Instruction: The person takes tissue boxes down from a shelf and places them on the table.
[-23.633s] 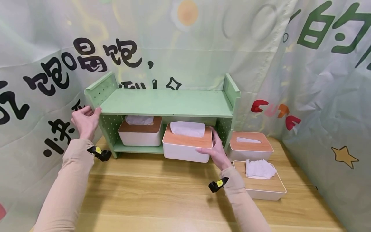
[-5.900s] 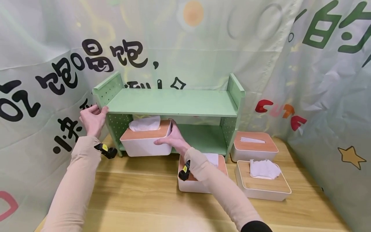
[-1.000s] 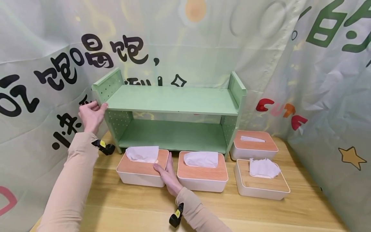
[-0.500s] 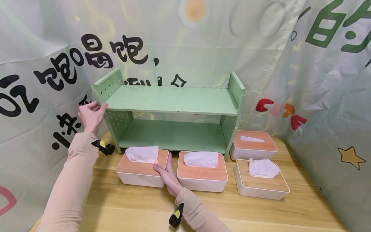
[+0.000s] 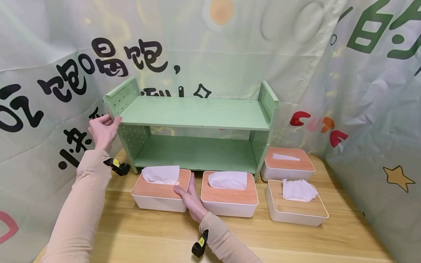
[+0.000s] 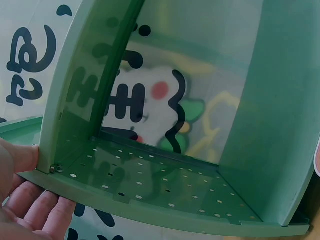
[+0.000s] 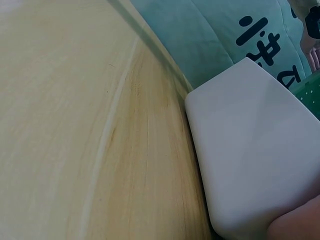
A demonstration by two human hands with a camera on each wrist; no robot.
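In the head view, a two-tier green shelf [image 5: 194, 112] stands on the wooden table, its lower tier bare. My left hand [image 5: 103, 132] grips its left side panel; the left wrist view shows the thumb [image 6: 22, 157] by the board's edge and the fingers [image 6: 42, 212] under the perforated panel. My right hand [image 5: 193, 201] holds the right end of a white tissue box [image 5: 158, 203] with a wood lid, thumb at the lid's front corner. The box rests on the table before the shelf. Its white wall [image 7: 250, 145] fills much of the right wrist view.
Another tissue box [image 5: 230, 209] sits just right of my right hand. Two more stand farther right: a front one [image 5: 294, 217] with a crumpled tissue, and one behind [image 5: 289, 175] beside the shelf. A printed cloth [image 5: 210, 44] hangs behind and along both sides.
Both tissue boxes left the shelf's lower tier for the table: the right one first, then the left one, which my right hand still holds. Over the last second nothing visibly moves.
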